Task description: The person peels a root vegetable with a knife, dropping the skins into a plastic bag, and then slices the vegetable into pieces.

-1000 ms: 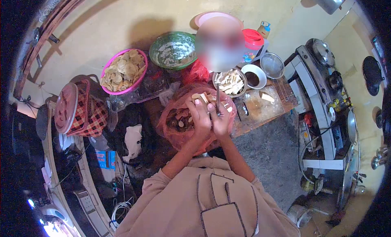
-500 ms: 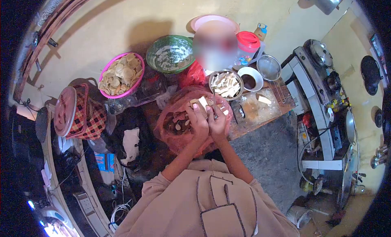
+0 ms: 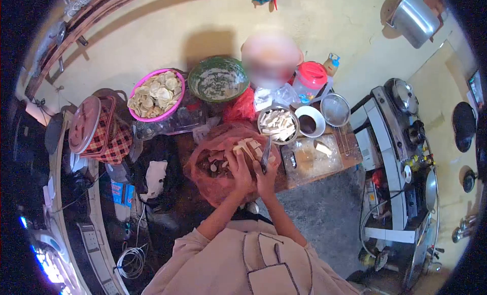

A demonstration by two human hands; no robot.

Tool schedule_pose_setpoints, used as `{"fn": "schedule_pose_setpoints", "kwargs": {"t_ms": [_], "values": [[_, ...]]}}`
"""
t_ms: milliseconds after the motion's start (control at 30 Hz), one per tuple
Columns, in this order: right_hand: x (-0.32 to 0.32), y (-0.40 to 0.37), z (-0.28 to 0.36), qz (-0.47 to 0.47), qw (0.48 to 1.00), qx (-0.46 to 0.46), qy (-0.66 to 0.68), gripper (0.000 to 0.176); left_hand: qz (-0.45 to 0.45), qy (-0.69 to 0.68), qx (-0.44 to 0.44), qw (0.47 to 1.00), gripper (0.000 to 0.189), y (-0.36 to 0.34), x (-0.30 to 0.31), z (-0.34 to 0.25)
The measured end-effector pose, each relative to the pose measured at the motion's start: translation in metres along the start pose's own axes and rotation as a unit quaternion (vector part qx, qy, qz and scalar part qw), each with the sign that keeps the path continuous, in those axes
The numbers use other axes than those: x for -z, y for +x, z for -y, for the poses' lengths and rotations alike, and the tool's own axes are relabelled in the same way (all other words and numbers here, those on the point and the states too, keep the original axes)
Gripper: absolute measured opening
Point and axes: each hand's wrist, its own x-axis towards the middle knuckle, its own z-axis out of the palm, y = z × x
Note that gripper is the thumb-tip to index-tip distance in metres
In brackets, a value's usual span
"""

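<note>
My left hand (image 3: pixel 240 174) is closed around several pale cut pieces (image 3: pixel 249 148) with brownish edges; I cannot make out what food they are. Close beside it, my right hand (image 3: pixel 267 179) grips a knife (image 3: pixel 266 149), its dark blade pointing up and away from me. Both hands are over a wide-open red plastic bag (image 3: pixel 198 176), which has brownish and pale pieces inside. Just beyond the hands, a metal bowl (image 3: pixel 261 132) is heaped with pale cut strips (image 3: pixel 279 124).
At the back stand a pink basket (image 3: pixel 133 108) of pale round slices, a green basin (image 3: pixel 195 92) and a red-lidded container (image 3: pixel 311 75). To the right are a white bowl (image 3: pixel 318 122) of dark liquid, a strainer (image 3: pixel 335 110), a cutting board (image 3: pixel 304 158) and a stove (image 3: pixel 388 110).
The camera view has tilted, so the table things sit lower in the picture. My hands have drawn slightly apart, and the knife blade and the held pieces show more plainly.
</note>
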Motion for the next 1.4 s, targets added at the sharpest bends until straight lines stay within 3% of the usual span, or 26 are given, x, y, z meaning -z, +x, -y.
{"fn": "schedule_pose_setpoints", "kwargs": {"t_ms": [33,167,200,333,400,567,667,767,833,967,1067,1167,1233,1400], "values": [[0.000,-0.002,-0.001,0.000,1.000,-0.009,-0.007,0.052,0.043,0.012,-0.060,0.997,0.033,0.000,0.003,-0.012],[-0.004,-0.016,-0.018,0.048,0.995,-0.075,-0.044,0.047,0.047,0.021,-0.011,0.999,0.034,0.001,0.012,0.017],[-0.003,-0.018,-0.020,0.061,0.993,-0.080,-0.060,0.046,0.048,0.036,0.007,0.998,0.033,0.002,0.010,-0.006],[-0.003,-0.003,0.015,0.015,0.976,0.015,-0.218,0.039,0.063,-0.012,0.041,0.997,0.032,0.021,0.013,-0.006],[-0.012,-0.002,0.023,-0.015,0.963,0.008,-0.267,0.039,0.076,0.016,0.032,0.997,0.030,0.028,0.013,-0.019],[-0.047,-0.012,-0.011,-0.026,0.985,-0.094,-0.139,0.039,0.068,0.014,0.050,0.996,0.030,0.051,0.021,-0.010],[-0.055,-0.015,-0.001,-0.004,0.992,-0.115,-0.054,0.029,0.113,0.022,0.060,0.991,0.030,0.056,0.029,-0.023],[-0.045,-0.007,0.049,0.033,0.978,-0.185,0.091,0.025,0.148,0.034,0.053,0.987,0.029,0.061,0.036,-0.016],[-0.047,-0.009,0.055,-0.010,0.984,-0.166,0.066,0.023,0.173,-0.012,0.096,0.980,0.029,0.063,0.039,-0.005],[-0.051,-0.012,0.039,-0.062,0.992,-0.101,0.039,0.021,0.152,-0.040,0.076,0.985,0.029,0.058,0.031,-0.004],[-0.034,-0.008,0.048,0.029,0.988,-0.151,-0.014,0.023,0.153,-0.006,0.055,0.987,0.030,0.060,0.030,0.009],[-0.030,-0.004,0.023,0.104,0.983,-0.132,0.070,0.034,0.151,-0.018,0.079,0.985,0.030,0.054,0.028,-0.006],[-0.024,0.001,0.036,0.085,0.987,-0.102,0.087,0.034,0.117,-0.066,0.103,0.986,0.029,0.044,0.024,-0.021],[-0.024,0.002,0.020,0.099,0.993,-0.060,0.025,0.032,0.129,-0.022,0.077,0.988,0.028,0.047,0.027,0.001]]}}
